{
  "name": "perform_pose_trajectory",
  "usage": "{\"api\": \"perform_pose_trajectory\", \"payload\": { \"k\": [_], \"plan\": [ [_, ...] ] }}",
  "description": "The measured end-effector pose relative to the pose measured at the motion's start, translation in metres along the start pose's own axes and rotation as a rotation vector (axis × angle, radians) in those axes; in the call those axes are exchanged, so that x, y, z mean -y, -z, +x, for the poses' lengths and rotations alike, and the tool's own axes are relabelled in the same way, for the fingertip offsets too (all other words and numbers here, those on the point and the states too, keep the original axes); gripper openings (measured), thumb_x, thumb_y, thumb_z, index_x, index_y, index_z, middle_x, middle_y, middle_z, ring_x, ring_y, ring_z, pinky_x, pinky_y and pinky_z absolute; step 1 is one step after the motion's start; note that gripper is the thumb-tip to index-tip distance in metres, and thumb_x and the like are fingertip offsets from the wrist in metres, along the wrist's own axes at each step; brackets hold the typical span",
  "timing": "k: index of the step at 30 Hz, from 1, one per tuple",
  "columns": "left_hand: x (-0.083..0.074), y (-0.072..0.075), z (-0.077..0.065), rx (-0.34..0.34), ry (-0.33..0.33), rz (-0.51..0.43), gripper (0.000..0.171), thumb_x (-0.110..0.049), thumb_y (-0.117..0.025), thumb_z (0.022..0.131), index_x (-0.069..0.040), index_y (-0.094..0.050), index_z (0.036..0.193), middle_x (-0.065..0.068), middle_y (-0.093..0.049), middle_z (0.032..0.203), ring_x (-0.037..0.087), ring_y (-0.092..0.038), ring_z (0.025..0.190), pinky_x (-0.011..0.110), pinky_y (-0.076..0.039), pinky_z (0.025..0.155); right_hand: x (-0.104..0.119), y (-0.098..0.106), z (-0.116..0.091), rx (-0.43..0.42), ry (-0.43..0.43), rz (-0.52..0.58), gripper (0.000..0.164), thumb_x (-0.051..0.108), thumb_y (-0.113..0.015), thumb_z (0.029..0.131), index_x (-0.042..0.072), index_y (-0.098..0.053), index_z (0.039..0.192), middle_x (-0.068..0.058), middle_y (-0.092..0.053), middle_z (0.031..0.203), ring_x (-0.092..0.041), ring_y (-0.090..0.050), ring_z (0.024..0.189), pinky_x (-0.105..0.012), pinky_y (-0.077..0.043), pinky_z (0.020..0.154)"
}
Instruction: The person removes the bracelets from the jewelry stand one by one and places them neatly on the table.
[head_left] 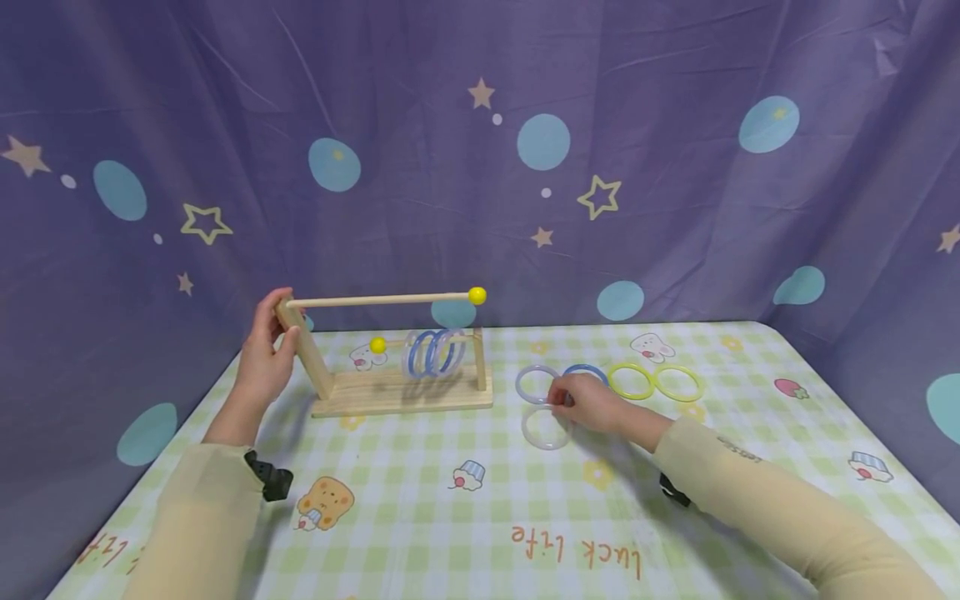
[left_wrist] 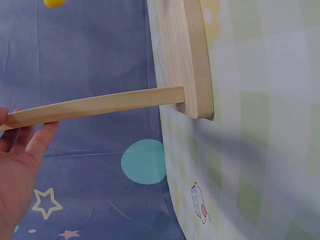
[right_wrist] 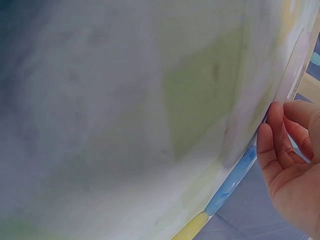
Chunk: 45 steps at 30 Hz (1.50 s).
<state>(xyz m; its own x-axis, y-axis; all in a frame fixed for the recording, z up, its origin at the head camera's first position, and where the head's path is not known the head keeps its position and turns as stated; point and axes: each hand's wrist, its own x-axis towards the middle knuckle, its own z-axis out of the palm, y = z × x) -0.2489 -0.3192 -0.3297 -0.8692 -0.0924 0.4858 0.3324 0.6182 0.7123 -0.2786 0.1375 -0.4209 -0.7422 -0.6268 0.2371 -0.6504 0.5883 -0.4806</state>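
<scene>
A wooden stand (head_left: 405, 392) has two upright posts, each with a horizontal dowel tipped by a yellow ball. My left hand (head_left: 266, 354) grips the top of its left post (left_wrist: 100, 104), thumb on the near side. Several clear and blue rings (head_left: 429, 354) hang on the lower dowel; the upper dowel (head_left: 382, 299) is bare. On the right, my right hand (head_left: 588, 402) has thumb and fingertips pinched at the edge of a pale clear ring (head_left: 547, 447), where it meets a lilac ring (head_left: 519, 387). A blue ring (head_left: 587, 367) is partly hidden behind this hand.
Two yellow rings (head_left: 678, 368) lie side by side right of the blue one. A green-and-white checked cloth (head_left: 420, 533) with printed pictures covers the table. Behind it hangs a purple curtain (head_left: 420, 200) with stars and dots.
</scene>
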Motion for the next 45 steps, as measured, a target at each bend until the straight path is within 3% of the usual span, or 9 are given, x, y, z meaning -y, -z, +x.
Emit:
{"api": "perform_pose_trajectory", "payload": {
  "k": [13, 25, 34, 45],
  "plan": [
    [0.0, 0.001, -0.001, 0.008, -0.024, -0.011, 0.057, 0.004, -0.041, 0.101, -0.018, -0.024, 0.152, 0.028, -0.046, 0.137, 0.043, -0.038, 0.132, 0.063, -0.038, 0.098, 0.004, 0.006, -0.001, -0.05, -0.023, 0.001, 0.012, 0.003, -0.075, 0.082, 0.01, -0.065, 0.081, 0.006, -0.059, 0.074, -0.013, -0.054, 0.07, -0.026, -0.046, 0.064],
    [0.001, 0.001, -0.001, 0.019, -0.022, 0.003, 0.058, 0.003, -0.039, 0.102, -0.019, -0.022, 0.153, 0.027, -0.046, 0.137, 0.044, -0.037, 0.132, 0.064, -0.039, 0.096, 0.032, 0.018, 0.001, -0.071, -0.007, 0.065, 0.011, 0.009, -0.074, 0.086, 0.006, -0.066, 0.093, 0.005, -0.061, 0.081, -0.006, -0.051, 0.06, -0.024, -0.046, 0.057],
    [0.003, 0.002, 0.0, 0.023, -0.019, 0.009, 0.058, 0.002, -0.039, 0.103, -0.02, -0.021, 0.153, 0.027, -0.046, 0.137, 0.044, -0.037, 0.132, 0.064, -0.038, 0.097, 0.052, 0.01, 0.013, -0.071, 0.035, 0.173, 0.013, 0.009, -0.073, 0.087, 0.004, -0.067, 0.097, 0.002, -0.064, 0.085, -0.007, -0.057, 0.067, -0.024, -0.051, 0.062],
    [0.003, 0.002, 0.001, 0.032, -0.001, 0.0, 0.059, 0.003, -0.039, 0.103, -0.022, -0.02, 0.153, 0.026, -0.045, 0.138, 0.043, -0.036, 0.133, 0.064, -0.039, 0.096, 0.075, -0.002, 0.027, -0.127, 0.051, 0.291, 0.016, 0.011, -0.071, 0.09, 0.004, -0.067, 0.103, 0.001, -0.066, 0.093, -0.01, -0.061, 0.076, -0.025, -0.053, 0.063]
  ]
}}
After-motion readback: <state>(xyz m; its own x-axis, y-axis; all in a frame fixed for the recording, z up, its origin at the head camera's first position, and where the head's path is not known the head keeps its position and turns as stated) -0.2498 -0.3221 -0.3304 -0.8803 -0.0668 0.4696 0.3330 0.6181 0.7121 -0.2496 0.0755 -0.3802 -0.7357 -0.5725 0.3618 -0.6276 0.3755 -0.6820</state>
